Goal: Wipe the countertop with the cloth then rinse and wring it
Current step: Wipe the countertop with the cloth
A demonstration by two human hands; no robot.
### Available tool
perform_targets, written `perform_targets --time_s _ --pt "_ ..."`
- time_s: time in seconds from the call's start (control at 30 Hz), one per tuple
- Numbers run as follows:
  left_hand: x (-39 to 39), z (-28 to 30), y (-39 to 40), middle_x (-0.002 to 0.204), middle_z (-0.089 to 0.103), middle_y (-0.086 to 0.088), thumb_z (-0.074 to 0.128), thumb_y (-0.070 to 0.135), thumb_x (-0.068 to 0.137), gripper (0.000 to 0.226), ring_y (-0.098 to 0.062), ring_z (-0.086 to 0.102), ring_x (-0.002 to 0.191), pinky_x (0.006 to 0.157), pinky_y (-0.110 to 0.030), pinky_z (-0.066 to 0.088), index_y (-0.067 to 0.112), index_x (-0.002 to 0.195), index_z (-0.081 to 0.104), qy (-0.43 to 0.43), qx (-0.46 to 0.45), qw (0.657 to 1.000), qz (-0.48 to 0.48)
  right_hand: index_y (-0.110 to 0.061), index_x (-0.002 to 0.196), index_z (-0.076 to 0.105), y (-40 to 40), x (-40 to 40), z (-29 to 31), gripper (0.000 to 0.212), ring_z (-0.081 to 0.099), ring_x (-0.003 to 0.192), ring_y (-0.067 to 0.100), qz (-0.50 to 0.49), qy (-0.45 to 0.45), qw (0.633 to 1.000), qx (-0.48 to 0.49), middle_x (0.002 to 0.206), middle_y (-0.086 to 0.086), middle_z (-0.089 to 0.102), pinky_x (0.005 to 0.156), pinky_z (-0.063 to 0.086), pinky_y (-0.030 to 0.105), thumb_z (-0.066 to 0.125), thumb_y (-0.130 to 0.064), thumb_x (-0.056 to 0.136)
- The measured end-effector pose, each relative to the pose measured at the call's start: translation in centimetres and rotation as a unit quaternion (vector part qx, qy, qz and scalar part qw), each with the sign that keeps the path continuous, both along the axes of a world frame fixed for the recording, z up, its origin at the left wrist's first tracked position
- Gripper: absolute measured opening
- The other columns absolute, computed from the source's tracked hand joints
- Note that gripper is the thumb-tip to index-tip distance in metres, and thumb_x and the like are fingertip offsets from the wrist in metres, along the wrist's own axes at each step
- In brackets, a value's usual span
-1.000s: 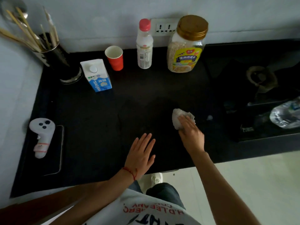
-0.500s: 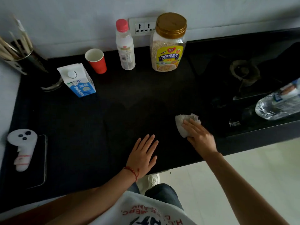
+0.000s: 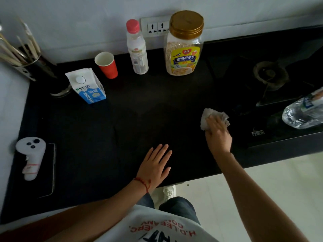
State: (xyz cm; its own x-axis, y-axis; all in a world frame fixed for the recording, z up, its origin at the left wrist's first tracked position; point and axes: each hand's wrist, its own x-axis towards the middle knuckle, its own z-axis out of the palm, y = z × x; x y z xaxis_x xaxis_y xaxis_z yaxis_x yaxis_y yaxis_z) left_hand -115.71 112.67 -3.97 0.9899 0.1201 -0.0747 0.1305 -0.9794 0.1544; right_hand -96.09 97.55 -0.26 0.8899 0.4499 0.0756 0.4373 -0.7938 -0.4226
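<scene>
A crumpled white cloth (image 3: pixel 205 117) lies on the black countertop (image 3: pixel 132 119), right of centre, beside the edge of the gas hob. My right hand (image 3: pixel 217 135) presses down on it, fingers spread over its near side; part of the cloth is hidden under the fingers. My left hand (image 3: pixel 155 166) rests flat on the counter near the front edge, fingers apart, holding nothing. A red string sits on that wrist.
Along the back stand a milk carton (image 3: pixel 87 86), a red paper cup (image 3: pixel 106 65), a pink-capped bottle (image 3: pixel 137 48) and an oat jar (image 3: pixel 185 44). A chopstick holder (image 3: pixel 35 67) is far left. A white controller (image 3: pixel 31 158) lies left. The hob (image 3: pixel 269 75) and a water bottle (image 3: pixel 302 112) are right.
My right hand has slid the cloth to the right across the counter, closer to the hob's edge. My left hand has stayed flat in the same spot.
</scene>
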Motion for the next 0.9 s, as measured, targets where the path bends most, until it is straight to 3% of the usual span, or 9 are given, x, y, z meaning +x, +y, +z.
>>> perform_targets --time_s 0.17,0.3,0.33,0.5,0.57,0.63,0.67,0.83,0.9 --pt "0.0 -0.1 -0.1 0.141 0.049 -0.006 0.039 0.042 0.084 0.052 -0.022 0.047 0.13 0.104 -0.044 0.042 0.019 0.13 0.046 -0.005 0.004 1.0 -0.002 -0.011 0.118 0.061 -1.8 -2.1 -1.7 0.048 0.056 0.118 0.028 0.235 -0.088 0.968 0.003 0.124 0.009 0.063 0.087 0.053 0.044 0.071 -0.005 0.072" --pt "0.0 0.1 0.1 0.141 0.049 -0.005 0.038 0.043 0.085 0.052 -0.022 0.046 0.13 0.104 -0.043 0.044 0.02 0.131 0.044 0.006 0.004 1.0 -0.002 -0.013 0.128 0.052 -1.3 1.4 -0.4 0.049 0.048 0.126 0.031 0.0 0.005 1.0 0.004 0.139 0.012 0.049 0.085 0.053 0.05 0.062 -0.002 0.081" --pt "0.0 0.1 0.0 0.141 0.049 -0.005 0.038 0.043 0.085 0.052 -0.022 0.046 0.13 0.104 -0.043 0.043 0.02 0.131 0.044 0.008 0.004 1.0 -0.002 -0.013 0.127 0.052 -0.7 0.3 -0.4 0.046 0.047 0.126 0.031 -0.009 0.006 1.0 0.009 0.139 0.012 0.049 0.086 0.053 0.05 0.059 -0.003 0.083" --pt "0.0 0.2 -0.1 0.141 0.049 -0.006 0.04 0.042 0.084 0.052 -0.022 0.046 0.13 0.105 -0.042 0.038 0.019 0.131 0.045 0.011 -0.001 1.0 0.0 -0.015 0.118 0.061 -1.8 -3.2 -2.0 0.049 0.052 0.122 0.021 0.24 -0.06 0.969 0.019 0.125 0.005 0.062 0.092 0.048 0.035 0.071 -0.005 0.071" --pt "0.2 0.3 0.1 0.141 0.049 -0.005 0.039 0.043 0.084 0.052 -0.022 0.046 0.13 0.105 -0.042 0.038 0.02 0.131 0.045 0.016 -0.002 1.0 -0.006 -0.017 0.122 0.059 -2.5 -0.1 -1.1 0.052 0.056 0.119 0.026 0.147 -0.02 0.989 0.016 0.132 0.008 0.057 0.082 0.055 0.041 0.07 -0.003 0.073" --pt "0.0 0.3 0.1 0.141 0.049 -0.005 0.038 0.043 0.085 0.052 -0.021 0.046 0.131 0.105 -0.042 0.039 0.02 0.131 0.044 0.022 -0.001 1.0 -0.004 -0.017 0.129 0.051 -2.4 1.2 -0.8 0.05 0.05 0.124 0.029 0.007 0.025 1.0 -0.002 0.141 0.009 0.047 0.081 0.055 0.046 0.061 -0.005 0.081" --pt "0.0 0.3 0.1 0.142 0.048 -0.005 0.039 0.043 0.085 0.052 -0.021 0.045 0.131 0.105 -0.042 0.04 0.02 0.132 0.043 0.026 -0.006 1.0 -0.003 -0.016 0.13 0.05 -1.8 0.2 -0.8 0.049 0.047 0.127 0.03 -0.008 0.02 1.0 -0.004 0.142 0.01 0.045 0.082 0.055 0.048 0.058 -0.005 0.083" --pt "0.0 0.4 0.0 0.141 0.049 -0.006 0.039 0.042 0.085 0.052 -0.023 0.046 0.13 0.105 -0.043 0.038 0.019 0.131 0.045 0.033 -0.017 0.999 -0.001 -0.014 0.118 0.061 -2.4 -4.5 -2.1 0.049 0.053 0.122 0.024 0.225 -0.063 0.972 0.0 0.125 0.007 0.062 0.092 0.051 0.041 0.072 -0.005 0.072" --pt "0.1 0.6 0.3 0.14 0.05 -0.006 0.038 0.042 0.085 0.052 -0.023 0.048 0.129 0.105 -0.042 0.038 0.019 0.13 0.046 0.034 -0.015 0.999 -0.01 -0.014 0.121 0.059 -2.4 -2.6 -1.4 0.049 0.051 0.124 0.025 0.142 -0.036 0.989 0.006 0.13 0.008 0.058 0.086 0.055 0.046 0.069 -0.003 0.075"
